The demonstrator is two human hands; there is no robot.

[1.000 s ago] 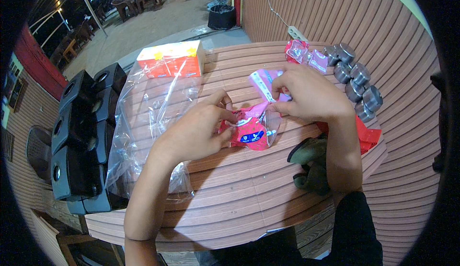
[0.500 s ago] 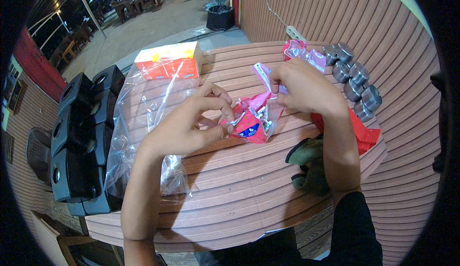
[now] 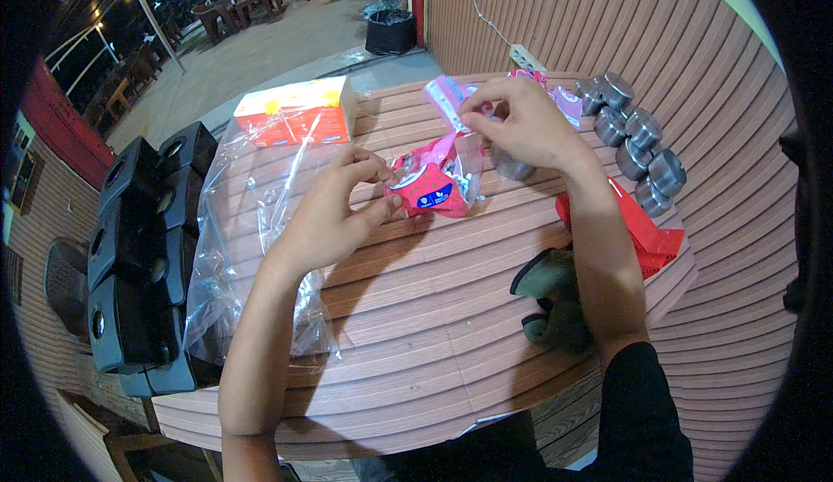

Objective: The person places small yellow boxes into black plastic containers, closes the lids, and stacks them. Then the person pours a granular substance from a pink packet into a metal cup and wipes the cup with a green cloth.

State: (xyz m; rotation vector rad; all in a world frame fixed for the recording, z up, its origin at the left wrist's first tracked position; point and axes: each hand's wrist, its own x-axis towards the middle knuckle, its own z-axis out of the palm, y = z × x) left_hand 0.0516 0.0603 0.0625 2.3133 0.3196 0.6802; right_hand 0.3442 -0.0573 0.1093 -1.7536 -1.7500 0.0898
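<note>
At the far left of the worktop (image 3: 390, 352), black boxes (image 3: 121, 252) with round openings stood packed close together in rows, and a grey chair (image 3: 65, 274) stood beyond them. Just right of the boxes, a clear plastic bag (image 3: 247, 256) lay crumpled, and at its far end was an orange and white carton (image 3: 299, 124), partly behind the film.

Next came the left hand (image 3: 334, 209), half open, its fingers loosely curled. Its thumb and fingertips were at the left edge of a red packet (image 3: 434, 196); whether they pinched it could not be told. The red packet lay near the middle of the worktop, between the two hands, with a clear part on its right side and a twisted pink neck running up to a purple end (image 3: 442, 98). The right hand (image 3: 525, 122) had its thumb and forefinger closed on that purple end.

A metal cup (image 3: 512, 165) showed partly below the right palm. Farther right, a green cloth (image 3: 555, 300) lay bunched beside the right forearm, and a second packet (image 3: 567, 104), red and purple, lay beyond the right hand. Past these, metal cups (image 3: 638, 126) stood clustered by the ribbed wall (image 3: 729, 178), with a red folded piece (image 3: 642, 235) nearer the person, partly under the forearm.
</note>
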